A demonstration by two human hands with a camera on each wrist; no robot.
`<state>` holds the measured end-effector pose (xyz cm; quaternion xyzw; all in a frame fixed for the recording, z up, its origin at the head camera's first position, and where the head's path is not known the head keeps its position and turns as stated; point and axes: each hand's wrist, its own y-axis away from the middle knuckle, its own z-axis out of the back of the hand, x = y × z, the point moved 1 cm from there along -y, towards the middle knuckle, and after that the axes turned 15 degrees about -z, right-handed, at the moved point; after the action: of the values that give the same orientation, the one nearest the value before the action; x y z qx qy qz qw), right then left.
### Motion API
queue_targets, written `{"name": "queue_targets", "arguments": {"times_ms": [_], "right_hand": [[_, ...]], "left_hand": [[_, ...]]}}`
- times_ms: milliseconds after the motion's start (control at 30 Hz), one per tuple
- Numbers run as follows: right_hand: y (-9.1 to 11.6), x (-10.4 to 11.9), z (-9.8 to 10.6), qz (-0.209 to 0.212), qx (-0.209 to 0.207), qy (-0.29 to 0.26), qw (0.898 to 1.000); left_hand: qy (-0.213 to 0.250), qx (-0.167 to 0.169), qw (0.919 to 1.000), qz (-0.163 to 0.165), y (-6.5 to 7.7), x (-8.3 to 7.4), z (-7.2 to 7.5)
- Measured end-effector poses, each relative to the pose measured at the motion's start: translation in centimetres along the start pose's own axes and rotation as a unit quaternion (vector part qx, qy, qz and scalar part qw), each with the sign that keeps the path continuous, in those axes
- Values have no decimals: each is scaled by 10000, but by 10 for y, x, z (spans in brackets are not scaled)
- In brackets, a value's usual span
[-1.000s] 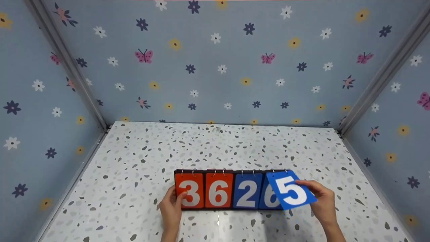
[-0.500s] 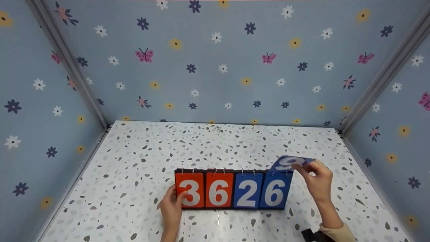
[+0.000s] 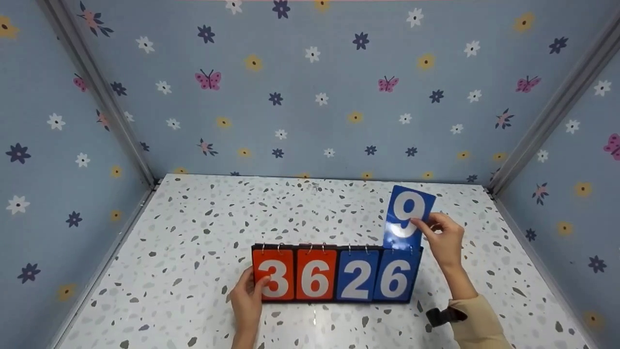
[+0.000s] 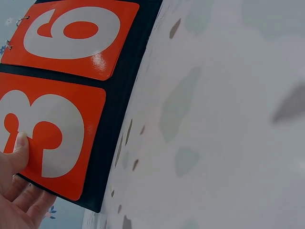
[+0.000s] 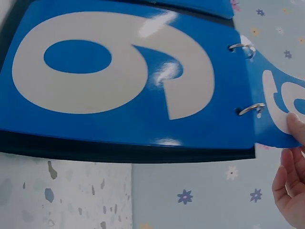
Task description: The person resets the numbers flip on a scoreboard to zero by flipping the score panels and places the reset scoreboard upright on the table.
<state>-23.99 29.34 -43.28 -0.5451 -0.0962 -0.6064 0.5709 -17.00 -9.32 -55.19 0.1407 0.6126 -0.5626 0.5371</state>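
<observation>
Where a pale blue, flower-printed side panel (image 3: 43,237) ends on the left, a white tabletop speckled with grey chips (image 3: 193,228) begins. On its near part, about the middle, is a long black flip-card scoreboard (image 3: 335,301), its front towards the person. The left hand (image 3: 246,293) grips the board's left end, thumb pressed on a glossy red card with a white 3 (image 3: 275,271), fingers behind. Next come a red card with a white 6 (image 3: 315,275), a blue card with a white 2 (image 3: 357,278) and a blue card with a white 6 (image 3: 394,277). Above this last, joined at silvery metal rings (image 5: 251,109), rises a blue card showing a white 9 (image 3: 407,208), tilted rightward. The right hand (image 3: 444,238) pinches its right edge, thumb in front. Below that hand is a beige sleeve (image 3: 477,322).
</observation>
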Motion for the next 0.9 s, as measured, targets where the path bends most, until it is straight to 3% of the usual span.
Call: {"name": "queue_targets", "arguments": {"times_ms": [200, 267, 333, 433, 467, 500, 600, 900], "right_hand": [[-5, -9, -10, -328, 192, 129, 9992], [-9, -24, -15, -321, 408, -186, 9985], [-10, -25, -17, -397, 541, -201, 9975], [-12, -28, -20, -681, 771, 33, 9947], [-13, -29, -21, -784, 858, 165, 9931], [-11, -16, -19, -967, 887, 562, 9898], [-12, -19, -21, -1363, 1201, 935, 9789], [-12, -29, -20, -1860, 1799, 1195, 9585]], "left_hand": [[11, -14, 10000, 9, 0, 0, 0], [22, -7, 10000, 32, 0, 0, 0], [79, 3, 9999, 80, 0, -1, 0], [90, 43, 9999, 93, 0, -1, 0], [62, 58, 9999, 81, 0, -1, 1], [41, 63, 9999, 68, 1, -1, 1], [-97, 100, 9999, 18, 1, -1, 1], [-53, 92, 9999, -25, 1, -1, 1]]}}
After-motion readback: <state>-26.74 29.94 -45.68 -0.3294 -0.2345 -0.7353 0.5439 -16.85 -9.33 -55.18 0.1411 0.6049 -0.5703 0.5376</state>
